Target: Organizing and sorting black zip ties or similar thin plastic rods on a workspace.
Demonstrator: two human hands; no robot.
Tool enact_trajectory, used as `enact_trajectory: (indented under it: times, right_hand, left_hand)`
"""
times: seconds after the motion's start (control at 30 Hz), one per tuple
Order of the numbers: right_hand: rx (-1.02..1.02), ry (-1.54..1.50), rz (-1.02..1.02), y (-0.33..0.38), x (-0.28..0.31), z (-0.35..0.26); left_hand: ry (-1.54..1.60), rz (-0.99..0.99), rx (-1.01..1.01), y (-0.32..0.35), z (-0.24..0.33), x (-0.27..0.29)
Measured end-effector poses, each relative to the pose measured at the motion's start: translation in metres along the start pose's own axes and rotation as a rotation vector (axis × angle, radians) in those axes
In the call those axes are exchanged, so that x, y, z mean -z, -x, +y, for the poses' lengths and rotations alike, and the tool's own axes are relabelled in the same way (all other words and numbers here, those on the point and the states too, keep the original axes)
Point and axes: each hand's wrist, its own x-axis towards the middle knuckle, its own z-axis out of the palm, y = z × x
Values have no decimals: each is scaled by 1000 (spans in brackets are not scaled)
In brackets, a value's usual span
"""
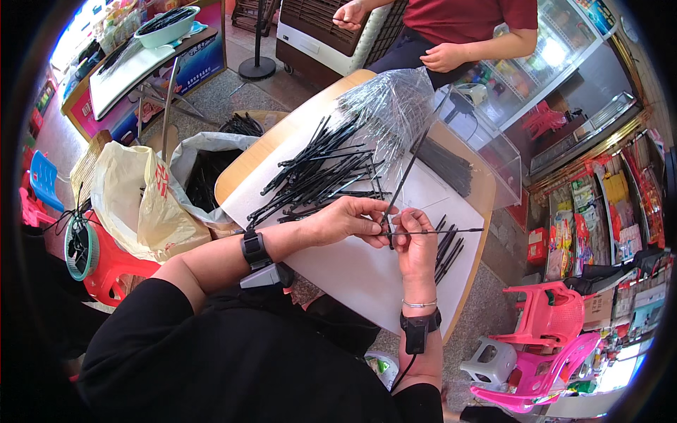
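Note:
Above the table's near half, my left hand (pixel 352 217) pinches a long, thin black stick (pixel 410 166) that slants up and away to the right. My right hand (pixel 417 250), close against the left, is closed on a second thin black stick (pixel 458 230) lying nearly level and pointing right. The two sticks cross near my fingertips; whether they are joined there I cannot tell. A loose heap of black sticks (pixel 303 173) covers the white sheet (pixel 345 278) beyond my left hand. Several more black sticks (pixel 449 255) lie beside my right hand.
A clear plastic bag (pixel 395 106) with thin strips lies at the table's far side, next to a dark flat bundle (pixel 444 166). Across the table sits another person (pixel 465 28). Bags (pixel 141 194) stand to the left; pink chairs (pixel 546 317) stand at right.

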Motion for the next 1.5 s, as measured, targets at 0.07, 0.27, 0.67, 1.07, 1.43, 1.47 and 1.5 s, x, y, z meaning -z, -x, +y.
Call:
enact_trajectory:
  times: [0.07, 0.27, 0.67, 1.07, 1.43, 1.47, 1.5]
  right_hand:
    - [-6, 1, 10, 0, 0, 0]
    - [-30, -13, 11, -1, 1, 0]
    - [-21, -18, -6, 0, 1, 2]
    - [57, 50, -15, 1, -1, 2]
    - [216, 231, -171, 16, -27, -7]
    - [215, 232, -180, 14, -20, -6]
    - [175, 213, -167, 11, -13, -4]
  left_hand:
    - [-31, 5, 1, 0, 1, -1]
    - [-66, -12, -6, 1, 2, -1]
    - [-38, -45, -3, 1, -4, 3]
    - [-133, 5, -26, 2, 0, -3]
    - [-83, 364, -178, -2, -5, 5]
    - [-78, 300, -176, -3, -9, 8]
    - [-130, 212, -118, -2, -8, 7]
